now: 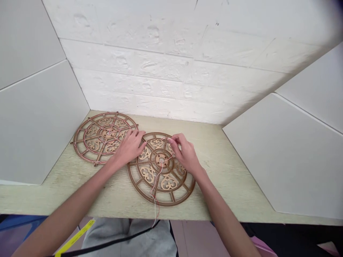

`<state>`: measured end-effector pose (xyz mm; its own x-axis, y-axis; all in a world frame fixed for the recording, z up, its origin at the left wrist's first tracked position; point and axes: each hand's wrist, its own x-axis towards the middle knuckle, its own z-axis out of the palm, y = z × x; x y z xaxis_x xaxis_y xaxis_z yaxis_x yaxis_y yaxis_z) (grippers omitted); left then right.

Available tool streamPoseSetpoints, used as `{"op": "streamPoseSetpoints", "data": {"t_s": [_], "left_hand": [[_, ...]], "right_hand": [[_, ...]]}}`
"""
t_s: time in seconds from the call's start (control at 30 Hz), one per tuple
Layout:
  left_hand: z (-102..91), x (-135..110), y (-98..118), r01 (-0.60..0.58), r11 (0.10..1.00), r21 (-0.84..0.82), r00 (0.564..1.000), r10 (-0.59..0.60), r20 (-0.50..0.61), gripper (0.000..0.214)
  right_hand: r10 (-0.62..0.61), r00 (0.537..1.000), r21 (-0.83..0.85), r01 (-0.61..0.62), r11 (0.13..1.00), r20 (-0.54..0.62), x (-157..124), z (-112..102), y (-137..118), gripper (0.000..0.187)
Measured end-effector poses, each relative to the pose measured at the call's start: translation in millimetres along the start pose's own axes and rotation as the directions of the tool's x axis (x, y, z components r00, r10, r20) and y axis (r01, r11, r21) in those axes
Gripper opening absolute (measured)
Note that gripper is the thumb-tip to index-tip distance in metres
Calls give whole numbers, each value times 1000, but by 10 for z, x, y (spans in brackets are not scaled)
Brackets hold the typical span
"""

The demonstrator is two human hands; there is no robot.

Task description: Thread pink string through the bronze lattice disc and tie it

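A round, brown openwork panel (139,184) with scroll patterns lies flat on the table before me. My left hand (130,147) rests across its upper left edge, fingers stretched out and thumb apart. Over the panel's upper right part, my right hand (184,150) pinches a thin pale wire (164,138) between thumb and fingertips. From the panel's centre, a white and a red wire (154,187) run down over the table's front edge. At the far left lies a second round panel (77,144), with reddish wire laid around its rings and small tabs on its rim.
The pale wooden table (219,192) meets a white brick-patterned wall (166,71) at the back. White boards (34,125) stand at the left, and another white board (300,157) stands at the right. A black cord with a yellow strip (76,237) hangs below the front edge.
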<state>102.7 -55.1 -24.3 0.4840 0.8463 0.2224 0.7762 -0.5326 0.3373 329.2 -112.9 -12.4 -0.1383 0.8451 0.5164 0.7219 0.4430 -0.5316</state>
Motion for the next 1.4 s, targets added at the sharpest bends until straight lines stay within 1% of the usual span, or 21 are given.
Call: {"op": "streamPoseSetpoints", "data": {"t_s": [0.07,0.1,0.17,0.2,0.23,0.3,0.33,0.37,0.43,0.5,0.67,0.8,0.87,0.93,1.0,1.1,1.17,1.23,1.3,1.37,1.4], "left_hand": [[-23,3,12,-1,1000,-9,1000,1,-29,37],[-45,9,27,-3,999,-52,998,-1,-58,35],[-103,27,68,-5,976,-220,995,-16,-97,32],[-135,38,91,0,939,-343,996,-29,-79,36],[-164,48,113,20,878,-478,999,-32,-18,43],[-208,62,149,91,709,-699,991,7,136,55],[-221,65,162,129,632,-764,979,40,198,58],[-229,65,171,156,574,-804,968,72,240,58],[-238,61,184,181,525,-832,954,111,278,55],[-247,54,192,187,515,-837,949,126,289,51],[-284,43,212,206,486,-849,948,117,297,45],[-274,49,209,211,473,-855,940,141,310,45],[-243,57,189,230,465,-855,941,119,318,46],[-205,65,164,249,457,-854,950,54,306,47],[-175,71,143,276,425,-862,956,-25,293,47],[-159,71,132,340,300,-891,940,-114,321,48],[-163,67,137,377,199,-904,925,-137,356,48],[-171,62,151,395,104,-913,914,-143,379,49],[-178,59,168,404,10,-915,905,-152,398,52],[-185,57,185,409,-61,-910,897,-159,414,55],[-188,56,192,410,-74,-909,895,-157,417,55]], "right_hand": [[-52,999,-20,51,998,-15,-16,24,5,20],[-81,996,-38,81,996,-22,-22,35,7,20],[-141,990,-94,137,986,-29,-30,56,4,22],[-167,986,-125,162,979,-29,-32,64,0,24],[-190,981,-153,184,971,-26,-33,70,-7,26],[-221,975,-196,215,957,-8,-35,79,-20,29],[-229,973,-210,225,952,4,-35,82,-26,29],[-234,972,-219,232,948,15,-36,84,-30,29],[-241,970,-227,240,944,25,-37,86,-33,29],[-257,966,-221,254,942,15,-39,85,-33,29],[-323,947,-233,313,921,-2,-34,70,-55,24],[-399,917,-262,381,887,-17,-14,50,-100,20],[-435,900,-253,413,875,-33,-5,38,-127,17],[-448,893,-233,429,873,-33,-1,30,-158,15],[-433,901,-190,422,886,-20,-6,34,-190,14],[-368,929,-81,366,927,-17,-28,70,-224,10],[-305,952,-12,305,952,-34,-46,107,-225,8],[-218,975,46,219,975,-39,-59,141,-212,14],[-129,992,101,130,986,-15,-63,156,-198,21],[-63,998,153,58,987,26,-58,153,-197,25],[-38,998,175,30,984,42,-52,146,-203,27]]}}
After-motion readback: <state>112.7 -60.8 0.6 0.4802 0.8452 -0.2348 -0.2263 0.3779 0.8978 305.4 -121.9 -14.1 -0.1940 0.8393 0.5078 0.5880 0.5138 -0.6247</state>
